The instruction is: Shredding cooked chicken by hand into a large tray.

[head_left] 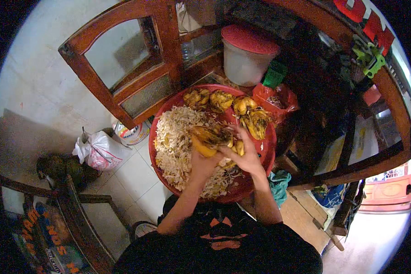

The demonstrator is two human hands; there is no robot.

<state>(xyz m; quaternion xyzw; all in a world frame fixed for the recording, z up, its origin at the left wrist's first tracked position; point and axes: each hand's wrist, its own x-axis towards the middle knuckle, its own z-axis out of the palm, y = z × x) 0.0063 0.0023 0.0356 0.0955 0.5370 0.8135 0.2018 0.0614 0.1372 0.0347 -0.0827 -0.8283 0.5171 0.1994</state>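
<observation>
Over a wide round red tray [269, 153], a yellow-brown cooked chicken [210, 136] is held between my two hands. My left hand [202, 163] grips its lower left side, fingers closed around it. From the right, my right hand [245, 154] closes on the other side, with yellow bits showing by its fingers. Just left of and beneath the hands spreads a heap of pale shredded meat [176, 134]. Along the tray's far rim sit several more cooked chickens [221, 100]. What the fingertips touch is partly hidden and blurred.
Behind the tray stands a whitish bucket [244, 64] with a red lid, next to a green basket [275, 74] and a red plastic bag [278, 100]. An open wooden door [169, 55] rises at the far left. A white bag [102, 150] rests on the tiled floor.
</observation>
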